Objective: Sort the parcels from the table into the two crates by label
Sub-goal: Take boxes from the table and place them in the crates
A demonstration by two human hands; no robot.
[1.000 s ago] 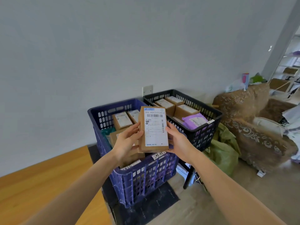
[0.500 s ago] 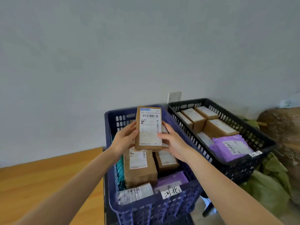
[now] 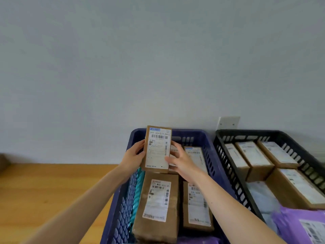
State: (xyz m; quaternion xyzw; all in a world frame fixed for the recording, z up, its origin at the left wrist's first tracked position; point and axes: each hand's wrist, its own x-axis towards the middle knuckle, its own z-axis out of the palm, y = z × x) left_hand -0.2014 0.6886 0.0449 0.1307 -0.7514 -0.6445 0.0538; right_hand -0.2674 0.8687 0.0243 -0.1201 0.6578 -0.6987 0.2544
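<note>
Parcel (image 3: 158, 148) in brown card, white label facing the person, stands on end over the far half of the blue crate (image 3: 193, 136), gripped from both sides. The left hand (image 3: 132, 156) has its fingers (image 3: 140, 146) curled round the left edge. The right hand (image 3: 182, 162) pinches the right edge, thumb on the label. Just below the fingers, inside the same crate, a larger carton (image 3: 156, 205) and a narrower carton (image 3: 197, 208) lie side by side, labels up. A teal packet (image 3: 139, 187) is wedged against the crate's left wall. Well to the right of the fingers, the black crate (image 3: 246, 133) holds brown boxes (image 3: 253, 155) and a purple bag (image 3: 290, 224). To their left runs the wooden worktop (image 3: 52, 191).
</note>
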